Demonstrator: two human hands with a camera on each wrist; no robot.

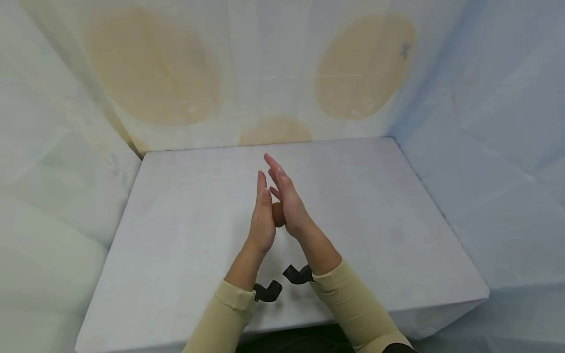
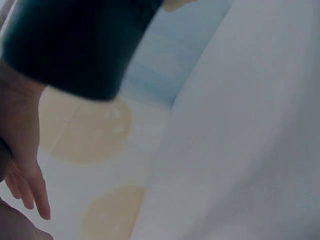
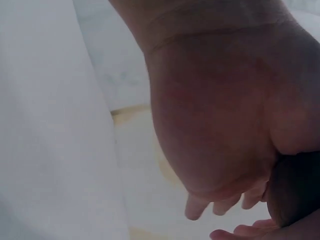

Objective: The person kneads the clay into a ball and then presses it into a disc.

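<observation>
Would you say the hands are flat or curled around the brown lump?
Flat: left hand and right hand press the brown lump between the palms, fingers straight.

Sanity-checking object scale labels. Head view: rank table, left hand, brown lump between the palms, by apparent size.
1. table, by far the largest.
2. left hand, fingers straight, palm pressed to the lump.
3. brown lump, smallest; mostly hidden between left and right hand, so its true size is unsure.

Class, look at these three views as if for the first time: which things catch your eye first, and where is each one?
First, the two hands raised above the middle of the white table: the left hand and right hand are pressed palm to palm, fingers straight. Between the palms sits a small brown lump, only partly visible. Behind them, large tan patches mark the pale backdrop.
</observation>
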